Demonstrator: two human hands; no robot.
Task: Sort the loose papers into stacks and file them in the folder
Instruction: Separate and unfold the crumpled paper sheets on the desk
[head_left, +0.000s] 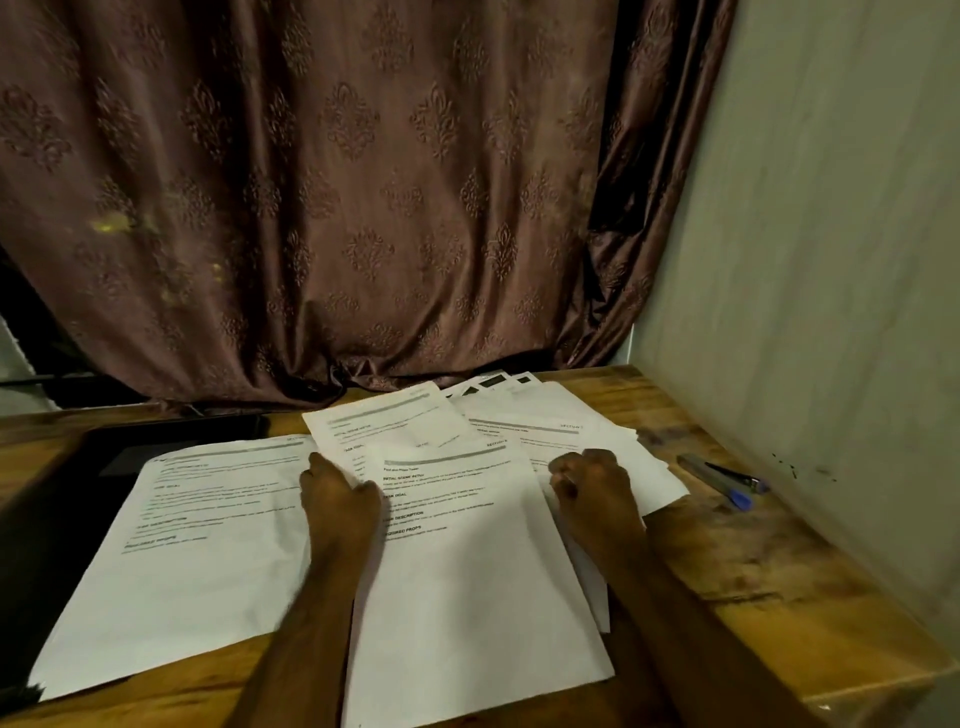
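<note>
Front sheet (467, 571) of printed paper lies flat on the wooden table (753, 561), near edge, between both forearms, headings readable. Left hand (337, 493) rests knuckles-up on its left edge, fingers curled loosely, thumb on the sheet; can't tell if it pinches the edge or just presses. Right hand (592, 488) sits at the sheet's right edge, fingers curled under into a near fist, resting on the papers beneath; grip unclear.

Left sheet (182, 545), another printed page, lies flat to the left, tilted, its right edge beside the left hand, far corner overlapping a dark folder (171, 441) that lies flat on the table's left side.

Behind the hands, a loose pile (545, 421) of overlapping pages fans toward the back right, some with dark blocks printed at the top. A further page (395, 421) lies skewed at the back centre.

Pen (722, 478), grey with blue cap, lies on bare wood right of the pile, near the wall (810, 208). Brown patterned curtain (337, 182) hangs behind the table, its hem touching the back edge.
</note>
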